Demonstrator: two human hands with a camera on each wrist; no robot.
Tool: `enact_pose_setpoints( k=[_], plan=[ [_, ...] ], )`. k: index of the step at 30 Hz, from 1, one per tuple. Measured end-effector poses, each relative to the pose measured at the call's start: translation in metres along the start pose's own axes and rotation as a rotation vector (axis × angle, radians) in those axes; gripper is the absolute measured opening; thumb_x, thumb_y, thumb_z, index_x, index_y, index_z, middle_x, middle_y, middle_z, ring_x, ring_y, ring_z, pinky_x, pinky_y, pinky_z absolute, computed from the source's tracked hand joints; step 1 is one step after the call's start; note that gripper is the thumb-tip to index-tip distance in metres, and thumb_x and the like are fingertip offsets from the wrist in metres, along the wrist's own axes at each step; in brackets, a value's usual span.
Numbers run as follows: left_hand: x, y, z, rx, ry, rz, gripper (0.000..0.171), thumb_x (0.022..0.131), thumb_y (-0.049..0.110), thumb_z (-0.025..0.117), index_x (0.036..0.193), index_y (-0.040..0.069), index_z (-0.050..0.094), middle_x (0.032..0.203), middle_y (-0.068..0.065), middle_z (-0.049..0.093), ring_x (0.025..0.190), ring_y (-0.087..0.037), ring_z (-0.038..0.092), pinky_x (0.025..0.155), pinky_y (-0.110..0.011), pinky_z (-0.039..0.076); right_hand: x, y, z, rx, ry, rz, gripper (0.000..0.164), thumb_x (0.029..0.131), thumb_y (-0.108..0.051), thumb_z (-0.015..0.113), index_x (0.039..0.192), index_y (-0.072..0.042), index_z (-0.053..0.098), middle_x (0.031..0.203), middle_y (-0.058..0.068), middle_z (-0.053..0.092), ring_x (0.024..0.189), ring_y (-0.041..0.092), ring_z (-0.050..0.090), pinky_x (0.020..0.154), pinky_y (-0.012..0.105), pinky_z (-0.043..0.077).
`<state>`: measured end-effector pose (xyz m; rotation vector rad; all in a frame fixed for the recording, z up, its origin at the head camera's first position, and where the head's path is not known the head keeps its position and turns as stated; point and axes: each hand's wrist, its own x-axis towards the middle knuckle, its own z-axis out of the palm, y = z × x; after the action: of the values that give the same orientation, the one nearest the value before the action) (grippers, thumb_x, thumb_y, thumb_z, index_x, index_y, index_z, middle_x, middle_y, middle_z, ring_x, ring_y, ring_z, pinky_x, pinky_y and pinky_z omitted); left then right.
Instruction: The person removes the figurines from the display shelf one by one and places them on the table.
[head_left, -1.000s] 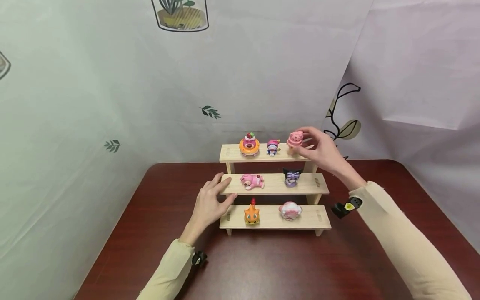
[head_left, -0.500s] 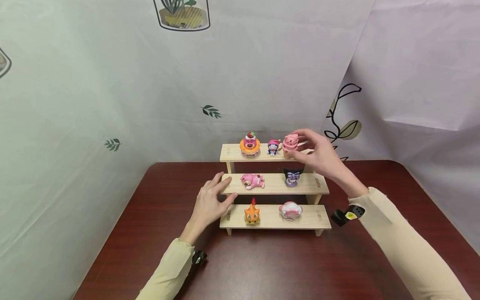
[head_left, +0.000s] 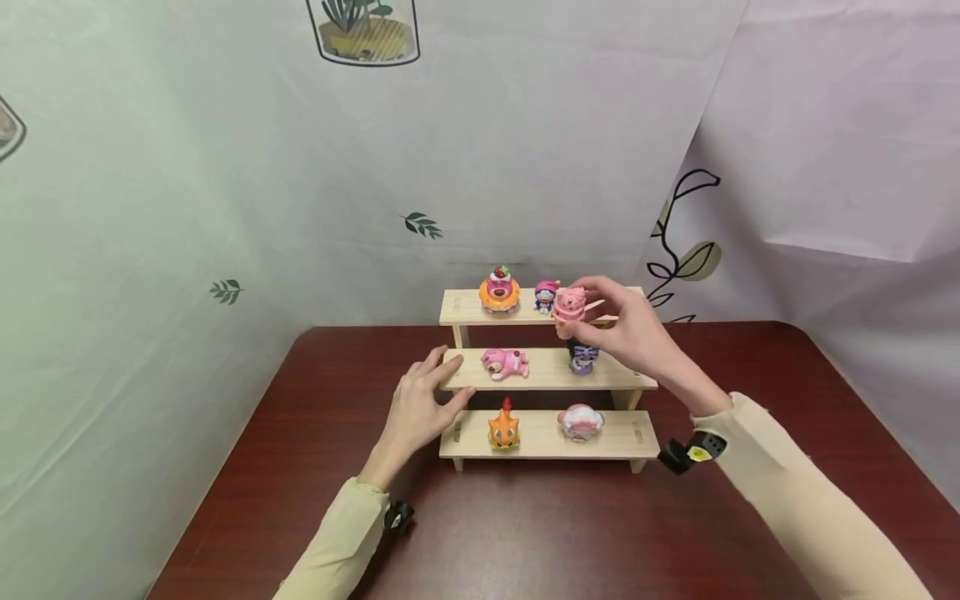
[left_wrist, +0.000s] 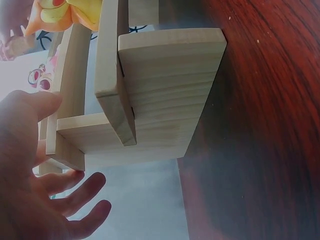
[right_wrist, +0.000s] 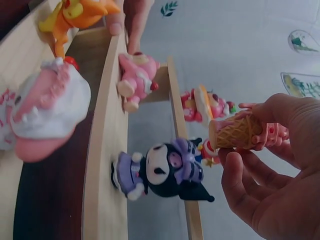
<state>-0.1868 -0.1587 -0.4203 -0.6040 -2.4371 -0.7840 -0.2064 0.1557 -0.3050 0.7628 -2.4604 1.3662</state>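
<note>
My right hand (head_left: pixel 630 327) pinches a pink ice-cream-cone figurine (head_left: pixel 570 307) between thumb and fingers, in front of the top tier. Its waffle cone (right_wrist: pixel 237 132) shows clear of the shelves in the right wrist view. Below it, a black-and-purple figurine (head_left: pixel 582 358) stands on the middle tier, partly hidden by the hand in the head view. My left hand (head_left: pixel 423 402) grips the left end of the middle tier of a three-step wooden display stand (head_left: pixel 555 379); its thumb (left_wrist: pixel 47 105) lies against the front edge, with fingers behind the board.
On the top tier sit an orange-ringed figurine (head_left: pixel 498 292) and a small pink-capped one (head_left: pixel 545 296). A pink bear (head_left: pixel 505 363) lies on the middle tier. The bottom tier bears an orange figurine (head_left: pixel 503 430) and a white-and-pink one (head_left: pixel 581 422). A cloth backdrop (head_left: pixel 555 125) hangs behind the table.
My right hand has carried the cone figurine left, then forward off the top tier toward me, overlapping the small pink-capped figurine's side. The left hand has stayed on the stand.
</note>
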Motion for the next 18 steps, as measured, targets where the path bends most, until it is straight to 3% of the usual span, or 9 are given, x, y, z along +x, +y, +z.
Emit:
enact_pose_setpoints(
  k=[10, 18],
  plan=[
    [0.0, 0.0, 0.001, 0.002, 0.007, 0.009, 0.048, 0.085, 0.028, 0.08, 0.125, 0.005, 0.071, 0.133, -0.023, 0.06, 0.107, -0.044, 0.061, 0.085, -0.061, 0.048, -0.014, -0.012, 0.011, 0.021, -0.008, 0.048, 0.046, 0.086, -0.005, 0.077, 0.129, -0.003, 0.06, 0.112, 0.013, 0.065, 0.086, 0.025, 0.069, 0.071, 0.028, 0.054],
    [0.0, -0.001, 0.001, 0.005, 0.011, 0.015, 0.048, 0.085, 0.029, 0.08, 0.125, 0.005, 0.071, 0.133, -0.023, 0.06, 0.106, -0.044, 0.061, 0.084, -0.061, 0.048, -0.024, -0.017, 0.021, 0.038, 0.0, -0.017, 0.046, 0.081, 0.0, 0.08, 0.124, -0.006, 0.062, 0.106, 0.008, 0.067, 0.083, 0.021, 0.066, 0.071, 0.033, 0.054]
  ],
)
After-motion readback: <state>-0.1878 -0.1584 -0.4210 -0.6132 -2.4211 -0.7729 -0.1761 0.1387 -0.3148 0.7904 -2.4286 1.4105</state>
